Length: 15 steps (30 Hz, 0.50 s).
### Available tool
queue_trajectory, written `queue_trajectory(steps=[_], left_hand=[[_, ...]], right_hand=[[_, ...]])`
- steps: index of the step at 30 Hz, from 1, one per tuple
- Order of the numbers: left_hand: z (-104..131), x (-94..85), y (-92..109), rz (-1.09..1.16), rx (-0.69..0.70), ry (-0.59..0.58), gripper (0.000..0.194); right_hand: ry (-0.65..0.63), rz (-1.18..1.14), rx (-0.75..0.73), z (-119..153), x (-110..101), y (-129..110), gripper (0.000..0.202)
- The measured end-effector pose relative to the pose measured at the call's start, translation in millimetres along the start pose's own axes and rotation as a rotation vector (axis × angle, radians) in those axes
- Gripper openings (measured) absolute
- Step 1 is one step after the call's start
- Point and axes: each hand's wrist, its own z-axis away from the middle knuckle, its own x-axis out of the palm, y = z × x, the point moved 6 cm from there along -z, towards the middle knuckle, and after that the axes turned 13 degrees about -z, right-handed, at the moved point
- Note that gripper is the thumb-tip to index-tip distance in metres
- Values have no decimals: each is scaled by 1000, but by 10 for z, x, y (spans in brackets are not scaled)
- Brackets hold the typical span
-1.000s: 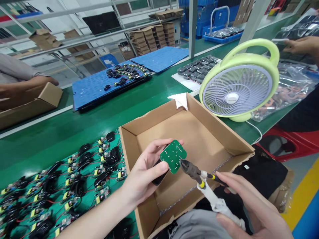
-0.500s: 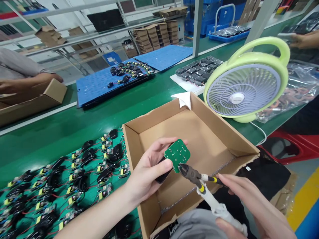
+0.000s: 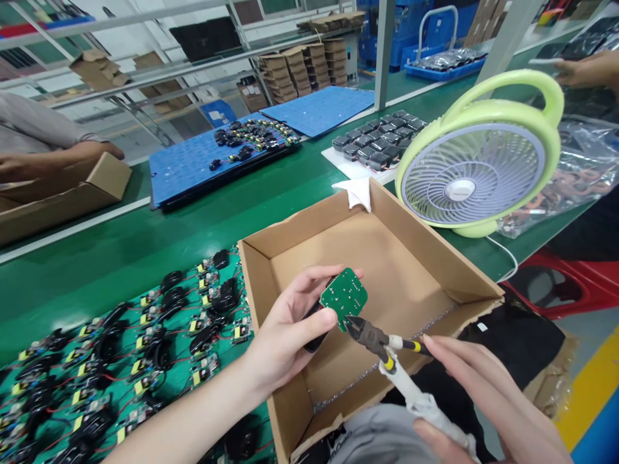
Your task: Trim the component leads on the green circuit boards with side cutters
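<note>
So I'm holding a green circuit board (image 3: 344, 298) in my left hand (image 3: 290, 332), fingers clamped on its edge with the dark case (image 3: 316, 332) tucked behind it, all of it hovering over an open cardboard box (image 3: 411, 258). My right hand (image 3: 488, 393) is gripping the cutters (image 3: 370, 335), fingers spread across the two handles, and the tips are meeting the board's lower edge. Rows of wired boards (image 3: 149, 348) are sitting left of the box, and a lime-green fan (image 3: 478, 171) is standing just beside it on the green surface (image 3: 193, 238).

Green bench (image 3: 203, 222), cardboard box (image 3: 309, 222), green fan (image 3: 483, 161)
</note>
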Motion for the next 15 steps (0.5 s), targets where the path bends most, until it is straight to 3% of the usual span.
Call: queue_trajectory(steps=[15], left_hand=[[4,12,7,29,-10,-13,36]], right_hand=[[34,-71,25,24,2,35,48]])
